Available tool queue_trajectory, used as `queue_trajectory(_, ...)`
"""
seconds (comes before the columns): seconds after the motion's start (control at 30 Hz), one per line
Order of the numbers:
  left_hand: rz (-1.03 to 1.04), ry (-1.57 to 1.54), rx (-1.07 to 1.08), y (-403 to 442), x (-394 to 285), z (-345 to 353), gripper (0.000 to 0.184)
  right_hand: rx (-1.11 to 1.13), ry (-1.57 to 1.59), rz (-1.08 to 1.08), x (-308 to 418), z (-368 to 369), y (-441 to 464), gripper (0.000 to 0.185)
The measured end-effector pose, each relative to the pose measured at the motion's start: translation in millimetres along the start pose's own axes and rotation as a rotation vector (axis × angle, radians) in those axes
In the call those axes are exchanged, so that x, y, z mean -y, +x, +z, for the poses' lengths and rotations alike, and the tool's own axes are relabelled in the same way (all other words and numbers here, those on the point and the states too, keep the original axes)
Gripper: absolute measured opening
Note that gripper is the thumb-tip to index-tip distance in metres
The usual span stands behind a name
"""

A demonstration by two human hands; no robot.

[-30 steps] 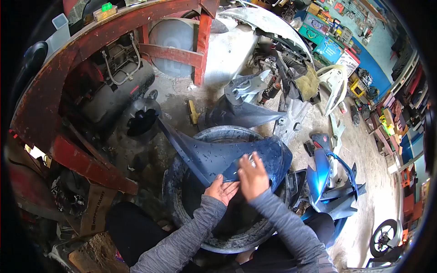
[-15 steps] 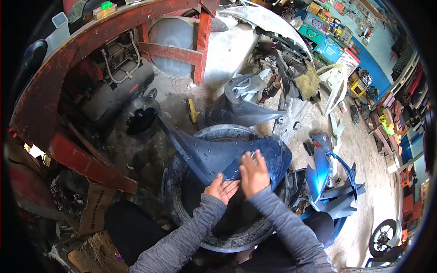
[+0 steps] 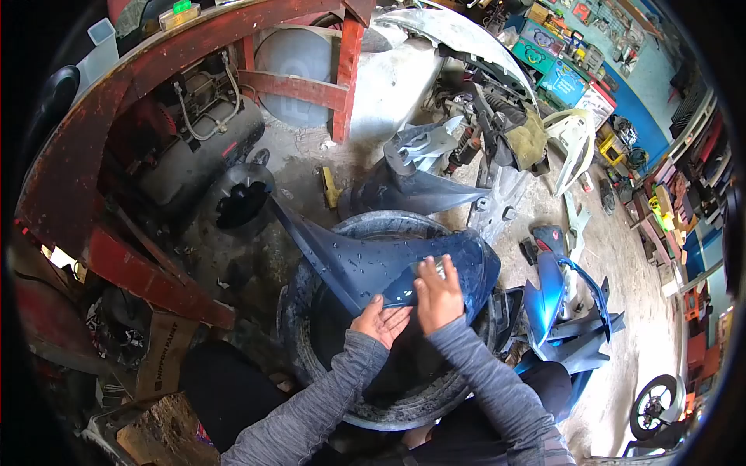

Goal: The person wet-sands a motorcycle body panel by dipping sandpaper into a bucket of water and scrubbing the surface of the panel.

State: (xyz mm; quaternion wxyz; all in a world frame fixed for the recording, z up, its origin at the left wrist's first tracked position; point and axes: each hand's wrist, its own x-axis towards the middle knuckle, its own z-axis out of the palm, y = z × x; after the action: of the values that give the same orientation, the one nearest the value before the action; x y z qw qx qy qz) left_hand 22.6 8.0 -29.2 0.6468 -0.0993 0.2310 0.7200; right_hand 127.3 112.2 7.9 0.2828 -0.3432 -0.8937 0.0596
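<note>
A wet dark blue motorcycle panel (image 3: pixel 369 264), dotted with water drops, lies across the top of a round black tub (image 3: pixel 311 353). My left hand (image 3: pixel 381 321) holds the panel's near edge, thumb on top and fingers underneath. On the panel's right part rests my right hand (image 3: pixel 439 293), palm down, pressing something small and pale that is mostly hidden beneath the fingers. Dark liquid shows inside the tub below my hands.
Another dark panel (image 3: pixel 412 190) lies behind the tub near a yellow-handled brush (image 3: pixel 330 189). Glossy blue fairings (image 3: pixel 548 291) are on the floor at right. A red wooden bench frame (image 3: pixel 295 89) and an air compressor (image 3: pixel 202 155) stand at left.
My right hand has shifted slightly right over the panel. The left hand keeps its hold on the near edge, and the panel has barely moved.
</note>
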Motion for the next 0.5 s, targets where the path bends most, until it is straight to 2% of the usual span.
queue_trajectory(0.1,0.035,0.035,-0.044,-1.4,-3.3,8.4,0.028,0.036,0.137,-0.102,35.7,-17.2,-21.3,0.026)
queue_trajectory(0.2,0.024,0.031,0.003,-2.7,-2.5,5.5,0.026,-0.013,0.027,-0.015,-3.9,-5.3,-1.4,0.028)
queue_trajectory(0.27,0.029,0.016,-0.02,-0.1,0.8,5.5,0.026,-0.01,-0.062,-0.01,0.9,-6.6,5.8,0.029)
queue_trajectory(0.37,0.022,0.006,-0.014,2.3,0.2,5.0,0.026,0.06,0.141,-0.103,39.2,-16.4,-25.3,0.029)
queue_trajectory(0.5,0.007,-0.038,0.024,4.4,2.0,-8.2,0.027,-0.031,-0.02,-0.017,5.2,-1.2,0.9,0.028)
